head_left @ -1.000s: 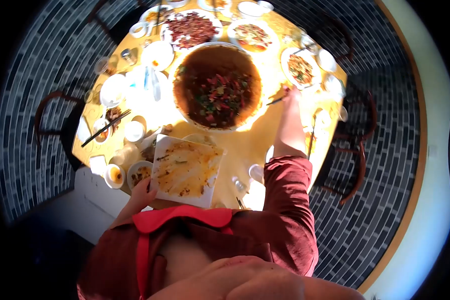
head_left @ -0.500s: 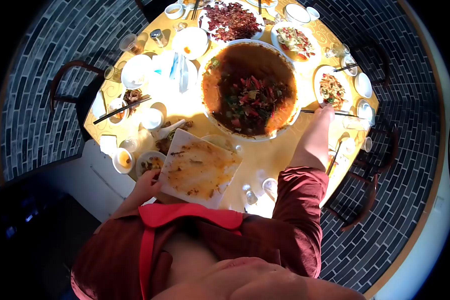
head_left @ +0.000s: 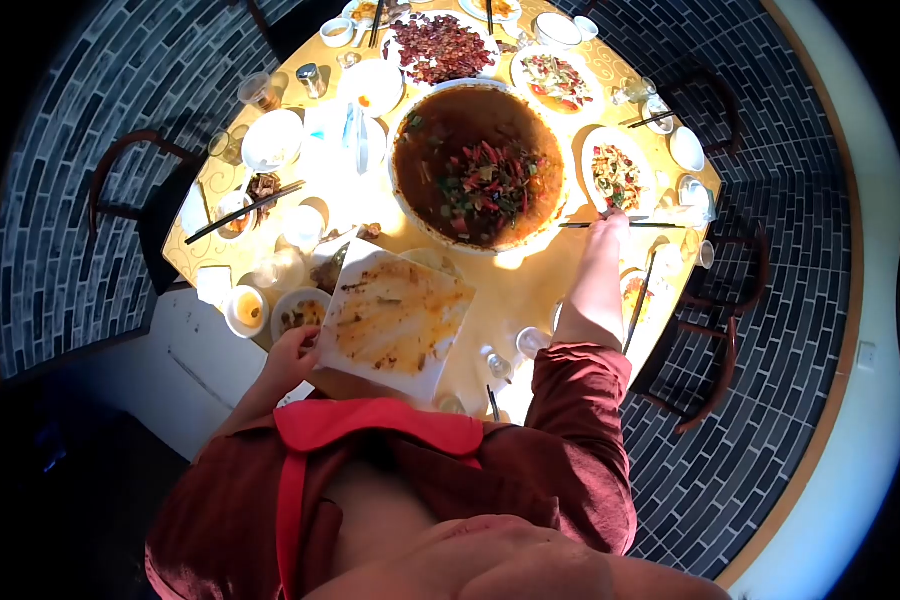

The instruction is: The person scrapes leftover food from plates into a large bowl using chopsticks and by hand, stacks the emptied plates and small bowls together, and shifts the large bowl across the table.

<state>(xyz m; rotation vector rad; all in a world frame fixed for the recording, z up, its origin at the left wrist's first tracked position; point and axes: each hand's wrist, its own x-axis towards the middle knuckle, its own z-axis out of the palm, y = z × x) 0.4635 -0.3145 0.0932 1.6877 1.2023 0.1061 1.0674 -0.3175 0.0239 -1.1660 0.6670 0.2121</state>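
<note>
My left hand [head_left: 296, 352] is closed on the left edge of a square white plate [head_left: 395, 325], which is tilted and smeared with orange sauce and food scraps. My right hand [head_left: 613, 217] reaches across the table, its fingers pinching the near rim of a white plate [head_left: 592, 190] of leftover shredded food. Chopsticks [head_left: 660, 225] lie beside that hand. A large bowl [head_left: 400, 190] of red broth and chilies stands between my arms. Under the square plate's left side sits a small dish [head_left: 288, 301] of scraps.
Around the yellow tablecloth [head_left: 510, 300] stand a plate of dried chilies [head_left: 440, 48], another plate of leftovers [head_left: 558, 82], a cup of orange liquid [head_left: 247, 310] and several glasses. Chairs [head_left: 715, 390] stand by the brick wall on the right.
The view has shifted, so the far dishes appear further left. My right hand stays at the plate's rim, and my left hand keeps the square plate.
</note>
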